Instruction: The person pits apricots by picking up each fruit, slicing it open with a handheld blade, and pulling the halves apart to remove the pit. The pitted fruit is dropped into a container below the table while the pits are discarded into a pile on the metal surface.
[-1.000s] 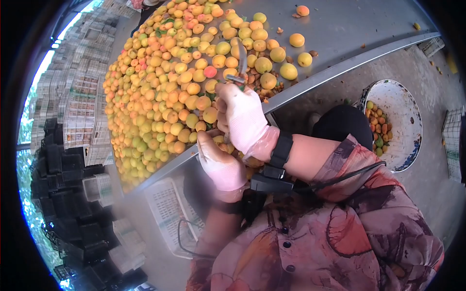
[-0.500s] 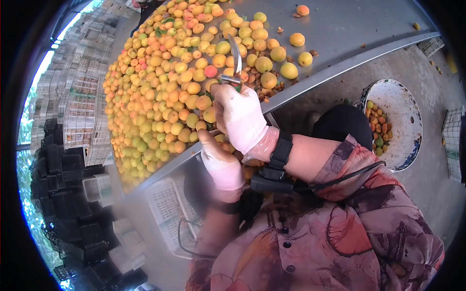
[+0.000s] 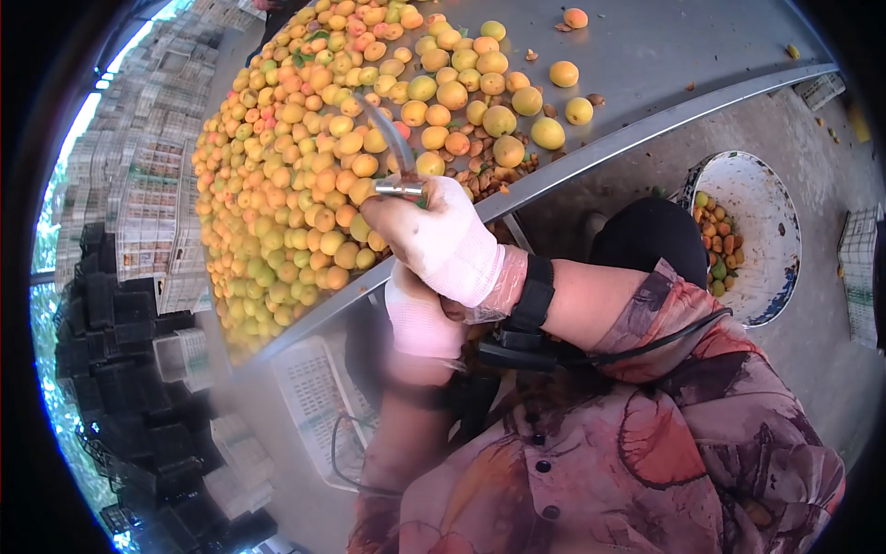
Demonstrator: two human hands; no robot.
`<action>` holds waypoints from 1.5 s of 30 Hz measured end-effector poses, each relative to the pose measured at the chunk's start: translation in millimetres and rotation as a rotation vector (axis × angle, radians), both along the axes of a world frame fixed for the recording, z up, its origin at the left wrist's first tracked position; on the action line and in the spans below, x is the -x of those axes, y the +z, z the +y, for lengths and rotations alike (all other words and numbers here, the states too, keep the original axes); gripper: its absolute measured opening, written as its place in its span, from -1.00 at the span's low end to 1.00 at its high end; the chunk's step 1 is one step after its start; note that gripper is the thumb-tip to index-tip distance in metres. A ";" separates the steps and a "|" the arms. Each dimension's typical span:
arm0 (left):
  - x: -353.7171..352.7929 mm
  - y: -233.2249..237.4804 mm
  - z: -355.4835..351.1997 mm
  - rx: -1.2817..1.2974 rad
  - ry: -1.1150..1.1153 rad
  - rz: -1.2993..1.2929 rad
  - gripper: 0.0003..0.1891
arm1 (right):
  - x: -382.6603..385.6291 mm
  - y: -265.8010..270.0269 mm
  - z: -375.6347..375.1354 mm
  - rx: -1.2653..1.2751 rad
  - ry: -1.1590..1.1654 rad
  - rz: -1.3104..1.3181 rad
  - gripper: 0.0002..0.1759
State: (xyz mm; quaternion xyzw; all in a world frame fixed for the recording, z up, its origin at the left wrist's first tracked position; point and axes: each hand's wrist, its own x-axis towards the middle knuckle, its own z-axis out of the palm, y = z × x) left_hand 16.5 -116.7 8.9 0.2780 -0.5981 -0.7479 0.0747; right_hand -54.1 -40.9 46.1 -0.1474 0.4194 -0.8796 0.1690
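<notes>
My right hand [image 3: 448, 231], in a pale pink-and-white glove, is closed around a knife with a curved blade [image 3: 388, 129] and a metal collar. The blade points up and left over the heap of apricots [image 3: 305, 148]. Just below, at the table's front edge, my left hand [image 3: 420, 319] in a similar glove is up against the right one. Its fingers are hidden behind the right hand, so I cannot see whether they hold anything. Small brown pits or scraps [image 3: 480, 166] lie among the fruit beyond my right hand.
The metal table [image 3: 646, 55] has a raised front rim running diagonally. On the floor at right stands a white enamel basin [image 3: 771, 231] with cut fruit in it. A white plastic crate [image 3: 314, 397] is below the table at left. Stacked black crates [image 3: 125, 388] and pale crates [image 3: 152, 198] stand farther left.
My right hand has moved left and slightly down, and the knife blade has swung to the left. The left hand has come under it, so its thumb is now covered.
</notes>
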 end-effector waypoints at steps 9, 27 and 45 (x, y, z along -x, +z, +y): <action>3.9 5.4 -8.1 -0.234 -0.061 -0.103 -0.77 | 14.9 4.8 5.9 0.264 0.145 -0.545 -0.68; 11.9 5.8 -33.8 1.113 0.033 0.358 -0.44 | 8.6 -28.2 -10.7 -0.191 0.181 0.019 -0.61; -21.7 6.5 -56.6 -0.008 0.015 0.220 -0.82 | 14.8 -29.5 -1.9 -0.203 0.349 0.008 -0.87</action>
